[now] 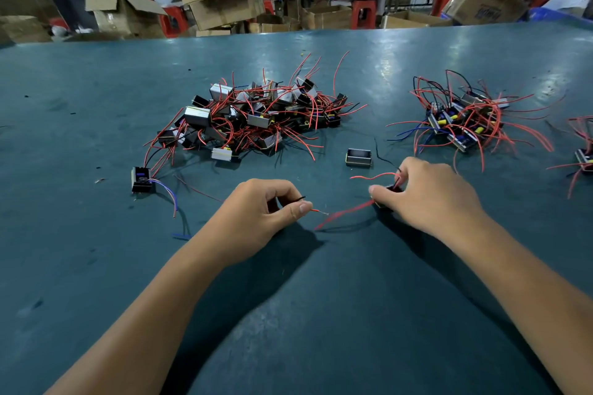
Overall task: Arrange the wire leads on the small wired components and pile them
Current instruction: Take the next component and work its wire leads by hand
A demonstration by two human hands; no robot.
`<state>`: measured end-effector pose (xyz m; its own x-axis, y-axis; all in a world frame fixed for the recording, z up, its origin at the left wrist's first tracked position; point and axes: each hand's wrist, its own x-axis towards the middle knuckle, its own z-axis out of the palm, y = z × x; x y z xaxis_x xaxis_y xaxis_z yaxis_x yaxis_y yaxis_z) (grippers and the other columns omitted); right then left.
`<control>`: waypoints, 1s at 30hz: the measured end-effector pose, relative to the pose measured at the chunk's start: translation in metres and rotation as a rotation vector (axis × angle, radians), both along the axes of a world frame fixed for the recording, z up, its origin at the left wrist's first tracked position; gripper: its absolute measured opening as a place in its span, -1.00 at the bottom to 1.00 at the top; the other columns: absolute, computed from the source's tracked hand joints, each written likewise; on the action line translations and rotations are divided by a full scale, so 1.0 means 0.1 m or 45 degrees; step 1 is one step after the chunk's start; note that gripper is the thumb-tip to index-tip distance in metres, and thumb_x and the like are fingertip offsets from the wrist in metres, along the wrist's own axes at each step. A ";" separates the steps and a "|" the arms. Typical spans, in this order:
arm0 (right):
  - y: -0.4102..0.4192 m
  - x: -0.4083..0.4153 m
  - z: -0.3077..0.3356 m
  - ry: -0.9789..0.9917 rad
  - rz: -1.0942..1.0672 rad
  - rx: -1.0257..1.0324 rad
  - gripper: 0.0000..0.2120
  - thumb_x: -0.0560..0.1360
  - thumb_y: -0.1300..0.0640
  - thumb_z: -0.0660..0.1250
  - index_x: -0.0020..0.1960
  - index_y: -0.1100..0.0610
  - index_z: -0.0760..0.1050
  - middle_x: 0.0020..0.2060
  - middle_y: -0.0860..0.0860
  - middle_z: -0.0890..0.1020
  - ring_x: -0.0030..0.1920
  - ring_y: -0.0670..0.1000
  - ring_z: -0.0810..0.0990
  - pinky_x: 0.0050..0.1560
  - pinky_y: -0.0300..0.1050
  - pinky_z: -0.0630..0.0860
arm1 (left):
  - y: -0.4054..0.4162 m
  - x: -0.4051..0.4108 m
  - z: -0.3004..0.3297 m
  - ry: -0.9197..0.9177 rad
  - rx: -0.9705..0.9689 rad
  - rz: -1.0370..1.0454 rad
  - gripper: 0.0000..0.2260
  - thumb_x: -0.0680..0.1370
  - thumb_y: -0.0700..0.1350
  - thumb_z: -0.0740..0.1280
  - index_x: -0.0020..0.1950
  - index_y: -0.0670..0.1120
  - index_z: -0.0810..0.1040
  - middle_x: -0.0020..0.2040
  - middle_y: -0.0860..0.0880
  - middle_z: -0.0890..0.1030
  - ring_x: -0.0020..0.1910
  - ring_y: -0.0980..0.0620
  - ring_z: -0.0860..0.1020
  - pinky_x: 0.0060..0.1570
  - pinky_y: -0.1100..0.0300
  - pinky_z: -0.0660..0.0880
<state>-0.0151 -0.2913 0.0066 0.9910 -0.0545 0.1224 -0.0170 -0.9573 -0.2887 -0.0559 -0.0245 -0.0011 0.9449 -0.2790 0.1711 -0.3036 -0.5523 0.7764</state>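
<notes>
Head view: right hand (426,192) at 3 o'clock pinches a small component (390,191) low over the table (96,106). The left hand (260,212) takes a pinching grip on its red lead (316,210), likely to straighten it. Piles (256,119) wait at 12.

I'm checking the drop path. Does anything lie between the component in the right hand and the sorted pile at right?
Nothing visible does. The right hand grips the component; only bare table and stray red lead ends lie before the sorted pile.
</notes>
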 end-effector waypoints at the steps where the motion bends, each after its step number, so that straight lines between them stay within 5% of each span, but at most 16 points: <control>1: -0.03 0.00 0.03 0.050 0.108 0.097 -0.61 0.36 -0.30 0.40 -0.03 -0.03 0.47 -0.14 -0.03 0.62 -0.10 0.08 0.60 -0.12 -0.06 0.53 | 0.02 0.01 0.00 -0.004 0.004 0.014 -0.82 0.56 0.10 0.40 -0.17 0.05 0.60 -0.44 0.09 0.45 -0.43 0.11 0.36 -0.37 0.16 0.31; 4: -0.13 -0.06 0.17 0.200 0.518 0.292 -0.65 0.41 -0.04 0.51 0.10 -0.14 0.43 -0.04 -0.22 0.63 -0.08 -0.20 0.59 -0.14 -0.37 0.44 | 0.06 0.03 0.00 -0.005 -0.014 0.048 -0.83 0.57 0.10 0.40 -0.17 0.06 0.60 -0.45 0.10 0.47 -0.45 0.12 0.37 -0.37 0.16 0.33; 9: -0.12 -0.16 0.23 0.307 0.789 0.309 -0.64 0.53 0.24 0.37 0.16 -0.17 0.43 -0.01 -0.39 0.64 0.05 -0.28 0.59 0.12 -0.24 0.45 | 0.07 0.05 -0.01 -0.033 -0.044 0.126 -0.85 0.60 0.05 0.39 -0.16 0.08 0.58 -0.42 0.18 0.49 -0.48 0.17 0.37 -0.37 0.20 0.34; 14: -0.08 -0.22 0.31 0.236 0.829 0.282 -0.67 0.55 0.24 0.31 0.15 -0.16 0.48 0.02 -0.40 0.62 0.04 -0.20 0.62 0.19 -0.14 0.48 | 0.02 0.03 0.02 -0.138 0.091 0.174 -0.95 0.58 0.05 0.39 -0.06 0.14 0.56 -0.20 0.22 0.58 -0.44 0.18 0.40 -0.36 0.37 0.36; 18: -0.10 -0.27 0.36 0.030 0.819 0.281 -0.74 0.57 0.16 0.30 0.07 -0.22 0.52 0.02 -0.44 0.56 -0.31 -0.13 0.57 -0.12 -0.39 0.42 | 0.00 0.00 0.04 -0.174 0.129 0.167 -0.92 0.59 -0.01 0.40 0.02 0.14 0.53 -0.13 0.19 0.58 -0.46 0.15 0.40 -0.38 0.39 0.33; 22: -0.07 -0.27 0.34 0.057 0.871 0.181 -0.81 0.52 0.02 0.41 0.10 -0.18 0.54 0.01 -0.38 0.53 0.00 -0.38 0.46 0.02 -0.58 0.24 | -0.05 -0.07 0.12 -0.420 0.159 0.208 -0.75 0.52 -0.15 0.45 0.13 0.07 0.51 0.05 0.15 0.50 -0.31 0.06 0.45 -0.27 0.31 0.36; 25: -0.02 -0.27 0.27 0.113 0.881 0.081 -0.73 0.46 -0.13 0.44 0.12 -0.15 0.52 -0.04 -0.35 0.51 0.05 -0.28 0.41 0.06 -0.48 0.28 | -0.12 -0.14 0.17 -0.604 0.140 0.010 -0.75 0.47 -0.07 0.44 0.10 0.07 0.50 -0.07 0.13 0.48 -0.33 0.09 0.41 -0.28 0.37 0.32; 28: 0.05 -0.29 0.24 0.162 0.905 0.084 -0.74 0.43 -0.14 0.46 0.06 -0.13 0.51 -0.09 -0.28 0.56 0.00 -0.21 0.48 0.09 -0.20 0.42 | -0.26 -0.22 0.08 -0.335 0.312 -0.342 -0.60 0.47 0.12 0.46 0.26 0.18 0.44 -0.08 0.16 0.51 -0.27 0.17 0.47 -0.25 0.32 0.41; 30: 0.06 -0.29 0.23 0.184 0.939 0.099 -0.78 0.44 -0.08 0.47 0.03 -0.12 0.51 -0.09 -0.25 0.59 0.00 -0.18 0.52 0.07 -0.11 0.46 | -0.37 -0.23 -0.02 -0.362 0.474 -0.388 -0.65 0.51 0.11 0.45 0.27 0.15 0.49 -0.06 0.18 0.51 -0.17 0.20 0.49 -0.13 0.17 0.49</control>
